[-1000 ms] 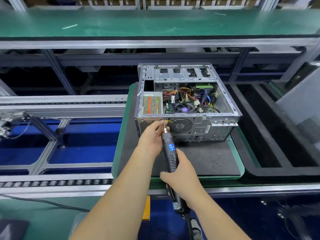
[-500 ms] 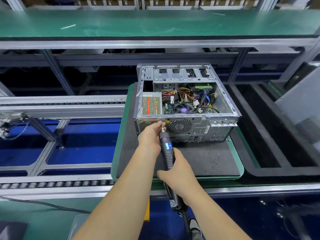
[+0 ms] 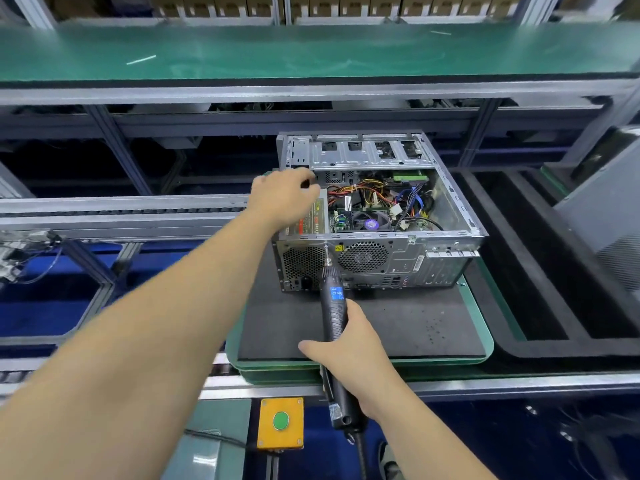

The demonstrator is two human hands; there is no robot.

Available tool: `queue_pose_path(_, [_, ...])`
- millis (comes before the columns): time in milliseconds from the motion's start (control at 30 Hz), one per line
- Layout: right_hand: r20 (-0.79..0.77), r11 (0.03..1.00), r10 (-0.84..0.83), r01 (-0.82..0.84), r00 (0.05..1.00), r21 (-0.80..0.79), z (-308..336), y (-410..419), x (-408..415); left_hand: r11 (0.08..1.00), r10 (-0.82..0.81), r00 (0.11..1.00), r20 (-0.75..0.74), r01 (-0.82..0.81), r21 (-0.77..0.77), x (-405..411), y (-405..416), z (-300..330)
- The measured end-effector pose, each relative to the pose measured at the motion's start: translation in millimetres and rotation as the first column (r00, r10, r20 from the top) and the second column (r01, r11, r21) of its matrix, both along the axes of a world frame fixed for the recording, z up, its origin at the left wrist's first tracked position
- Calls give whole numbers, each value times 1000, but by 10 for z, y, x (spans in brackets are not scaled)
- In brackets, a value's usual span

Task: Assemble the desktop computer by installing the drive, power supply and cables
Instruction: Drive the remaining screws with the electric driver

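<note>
**Left hand leaves the screw, reaches over the case**

My left hand [image 3: 282, 199] has lifted off the screwdriver tip and now hovers over the power supply [image 3: 310, 220], fingers loosely curled, holding nothing. Nearest me, my right hand [image 3: 349, 355] grips the electric screwdriver [image 3: 334, 313], its bit against the rear panel of the computer case [image 3: 398, 261], which stands on the black mat [image 3: 398, 323].

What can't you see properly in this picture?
Head view only:
- Power supply label: partly covered by the left hand, print too small to read.
- Left fingertips: blurred, so it is unclear what they touch.
- Screw under the screwdriver tip: too small to see.
- Screwdriver cord: cut off by the bottom edge.
- Right hand palm: faces away.
</note>
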State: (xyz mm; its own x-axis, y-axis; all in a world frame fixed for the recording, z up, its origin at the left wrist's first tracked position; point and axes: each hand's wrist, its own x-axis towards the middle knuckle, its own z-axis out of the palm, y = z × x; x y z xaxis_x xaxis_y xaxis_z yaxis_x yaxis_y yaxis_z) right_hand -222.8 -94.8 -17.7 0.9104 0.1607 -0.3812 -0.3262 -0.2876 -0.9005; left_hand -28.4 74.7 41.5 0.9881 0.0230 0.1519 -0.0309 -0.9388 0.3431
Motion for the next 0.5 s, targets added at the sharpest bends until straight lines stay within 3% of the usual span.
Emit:
queue_pose_path(67, [-11,1000,-6,6,1000,16,25,16,-12,980,-87,982,-169,115,163,166,55,-74])
queue_pose_path(133, [-24,999,-6,6,1000,33,41,27,-13,967,-112,960,-258,164,193,279,56,-204])
queue_pose_path(367, [-25,1000,3,-2,1000,12,22,12,7,969,-51,965,-257,110,221,505,-115,-467])
queue_pose_path(500, [-18,1000,5,-5,1000,-27,7,9,15,996,-39,985,-170,51,69,530,-145,-479])
